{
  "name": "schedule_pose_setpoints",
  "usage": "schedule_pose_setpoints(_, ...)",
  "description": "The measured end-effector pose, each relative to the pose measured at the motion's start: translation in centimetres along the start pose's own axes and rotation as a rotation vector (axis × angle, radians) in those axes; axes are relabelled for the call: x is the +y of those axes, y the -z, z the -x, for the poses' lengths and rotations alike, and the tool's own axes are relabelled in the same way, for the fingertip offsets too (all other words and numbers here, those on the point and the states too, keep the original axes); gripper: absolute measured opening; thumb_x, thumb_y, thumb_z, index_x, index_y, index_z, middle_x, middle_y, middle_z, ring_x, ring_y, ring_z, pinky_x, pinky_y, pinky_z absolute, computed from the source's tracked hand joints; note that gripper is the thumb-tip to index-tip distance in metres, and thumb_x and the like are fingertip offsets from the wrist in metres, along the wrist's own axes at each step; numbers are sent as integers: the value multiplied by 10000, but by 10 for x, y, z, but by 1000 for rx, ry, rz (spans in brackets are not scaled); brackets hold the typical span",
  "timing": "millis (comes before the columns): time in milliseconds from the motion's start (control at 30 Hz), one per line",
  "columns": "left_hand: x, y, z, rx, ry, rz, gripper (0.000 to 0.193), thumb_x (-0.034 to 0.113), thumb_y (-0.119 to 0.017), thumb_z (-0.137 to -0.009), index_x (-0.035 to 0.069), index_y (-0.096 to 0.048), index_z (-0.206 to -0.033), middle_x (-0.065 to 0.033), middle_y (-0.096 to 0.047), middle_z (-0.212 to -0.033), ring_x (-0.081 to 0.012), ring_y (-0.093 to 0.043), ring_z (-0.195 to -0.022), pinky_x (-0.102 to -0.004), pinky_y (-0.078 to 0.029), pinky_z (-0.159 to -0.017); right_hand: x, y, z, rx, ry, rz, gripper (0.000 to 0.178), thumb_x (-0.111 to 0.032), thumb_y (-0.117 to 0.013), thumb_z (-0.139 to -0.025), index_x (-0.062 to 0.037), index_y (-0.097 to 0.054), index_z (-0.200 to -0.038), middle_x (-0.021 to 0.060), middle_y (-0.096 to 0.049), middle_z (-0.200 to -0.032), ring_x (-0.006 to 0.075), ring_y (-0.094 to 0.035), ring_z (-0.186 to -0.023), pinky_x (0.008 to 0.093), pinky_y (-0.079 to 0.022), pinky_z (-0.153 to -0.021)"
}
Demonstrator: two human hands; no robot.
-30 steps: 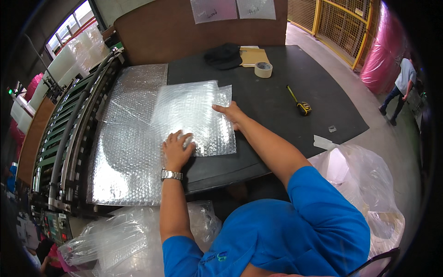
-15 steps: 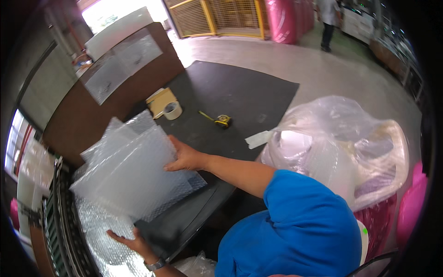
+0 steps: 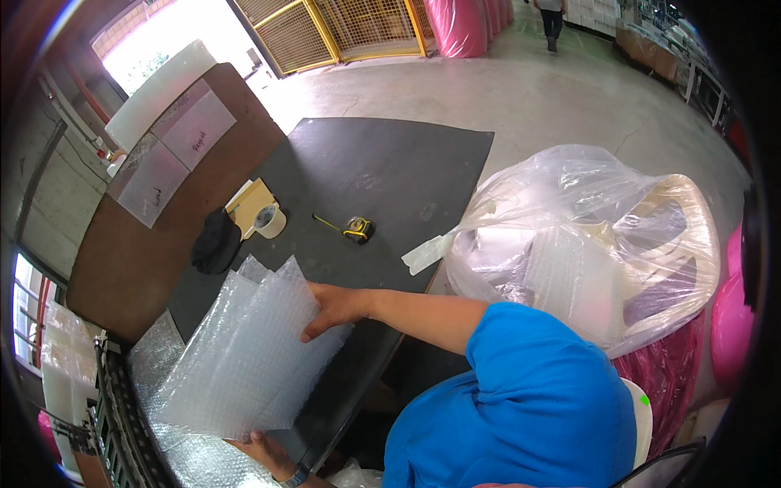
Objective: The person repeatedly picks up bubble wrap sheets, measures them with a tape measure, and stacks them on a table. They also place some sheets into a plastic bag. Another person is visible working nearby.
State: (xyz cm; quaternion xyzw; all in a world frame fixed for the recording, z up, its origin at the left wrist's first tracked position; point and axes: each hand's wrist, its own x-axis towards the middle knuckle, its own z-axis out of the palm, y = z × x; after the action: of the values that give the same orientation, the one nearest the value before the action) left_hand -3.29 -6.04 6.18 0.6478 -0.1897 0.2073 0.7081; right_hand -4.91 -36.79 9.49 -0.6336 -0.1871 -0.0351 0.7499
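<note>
A loose stack of clear bubble wrap sheets point(image 3: 244, 358) stands tilted over the left part of the dark work table point(image 3: 399, 175). My right hand point(image 3: 335, 311) grips its upper right edge, thumb in front and the fingers behind. At the bottom edge, my left hand point(image 3: 264, 454) holds the stack from below; its fingertips are partly hidden by the sheets. Beneath and to the left lies more bubble wrap point(image 3: 150, 358), silvery and flat. A yellow and black tape measure point(image 3: 358, 230) rests on the table with a little blade out.
Beyond the stack are a roll of tape point(image 3: 268, 220), a tan cardboard piece point(image 3: 250, 203) and a black cloth-like item point(image 3: 216, 242). A brown panel point(image 3: 175, 191) borders the left. A big clear plastic bag point(image 3: 561, 191) of sheets stands at the right. A person point(image 3: 551, 20) walks far off.
My left hand has come up from open beside the stack to its bottom edge. The sheets are closer together and tilted more upright. The view has shifted, uncovering the black cloth-like item.
</note>
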Motion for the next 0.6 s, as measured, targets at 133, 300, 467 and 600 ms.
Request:
schedule_pose_setpoints(133,-24,20,9,-194,184,-244,961,525,-670,-654,-69,-238,-1275,-217,-308,-1290,-308,-310,-1188,-398,-232,-989,19,18,10,-37,19,89,777,-92,-730,-622,-68,-294,-1265,101,-452,-1166,211,-399,-1117,332,-314,-964)
schedule_pose_setpoints(300,-24,9,23,-172,230,-36,791,416,-618,-757,-68,-254,-1267,-183,-351,-1253,-265,-357,-1127,-379,-262,-962,33,6,5,12,6,54,784,-100,-730,-604,-52,-298,-1256,123,-442,-1187,218,-398,-1121,339,-314,-958)
schedule_pose_setpoints(467,-22,-10,24,-125,289,-75,719,260,-619,-776,-31,-221,-1299,-167,-336,-1263,-265,-340,-1136,-390,-244,-973,26,8,10,118,-40,117,693,-127,-731,-620,-33,-363,-1200,106,-491,-1108,209,-433,-1073,330,-338,-927)
schedule_pose_setpoints(600,16,-9,12,233,-77,-449,1008,406,-680,-699,16,-21,-1354,-191,-145,-1375,-310,-154,-1276,-417,-112,-1043,-62,11,-18,-47,204,672,606,-130,-713,-621,-75,-416,-1146,123,-537,-1072,263,-524,-986,356,-392,-864)
